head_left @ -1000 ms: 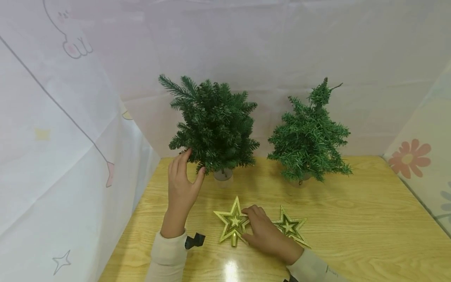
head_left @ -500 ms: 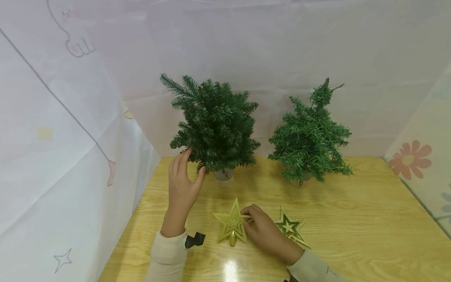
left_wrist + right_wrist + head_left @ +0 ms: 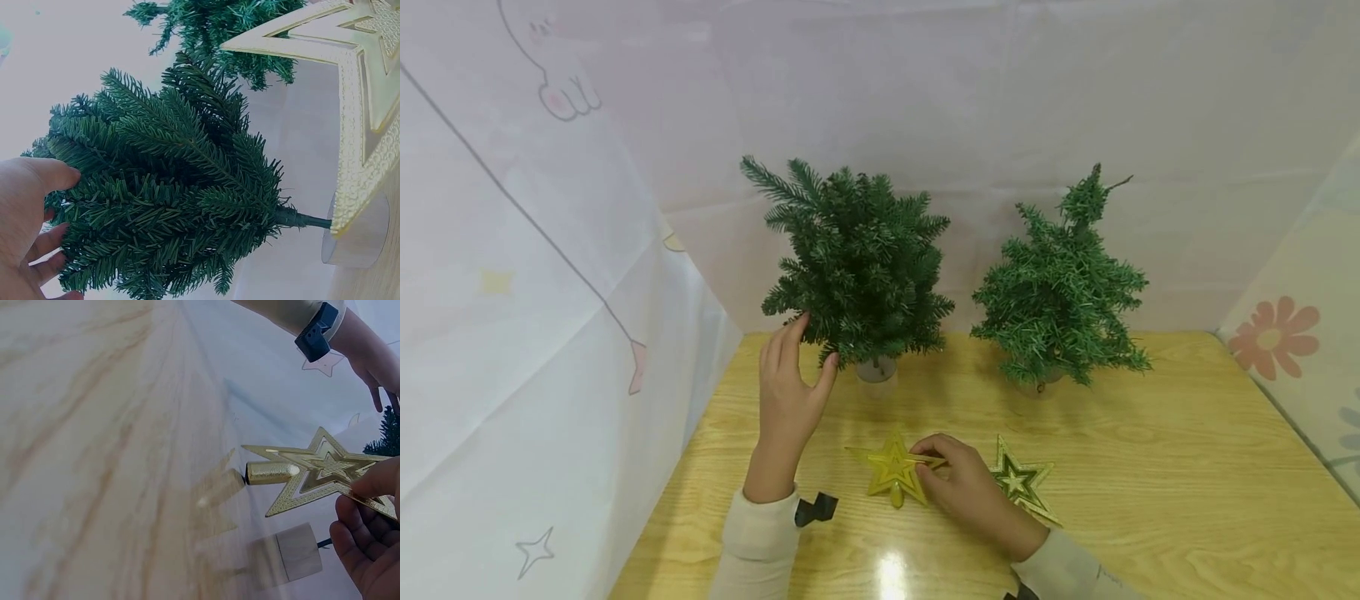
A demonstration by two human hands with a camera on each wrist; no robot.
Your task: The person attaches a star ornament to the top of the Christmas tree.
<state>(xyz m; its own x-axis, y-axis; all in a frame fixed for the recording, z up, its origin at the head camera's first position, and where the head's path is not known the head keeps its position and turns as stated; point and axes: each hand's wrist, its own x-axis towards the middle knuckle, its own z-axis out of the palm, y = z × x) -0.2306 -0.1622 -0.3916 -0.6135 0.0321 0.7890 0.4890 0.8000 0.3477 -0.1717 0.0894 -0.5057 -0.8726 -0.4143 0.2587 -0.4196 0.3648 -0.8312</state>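
Two small green artificial trees stand at the back of the wooden table [image 3: 1150, 500]. My left hand [image 3: 790, 392] touches the lower branches of the left tree [image 3: 857, 262] [image 3: 175, 200], fingers and thumb around its foliage. My right hand [image 3: 958, 483] pinches one point of a gold star topper [image 3: 891, 471] [image 3: 312, 475] and tilts it up off the table. A second gold star [image 3: 1018, 483] lies flat just right of that hand. The right tree [image 3: 1060, 292] stands untouched.
White printed sheets wall the table at the left, back and right. The left tree's pale round base [image 3: 875, 372] [image 3: 294, 553] sits just behind the lifted star. A black wrist strap [image 3: 815, 508] shows on my left sleeve.
The right hand has lifted one side of the left gold star, which now tilts up instead of lying flat. The left hand stays on the tree.
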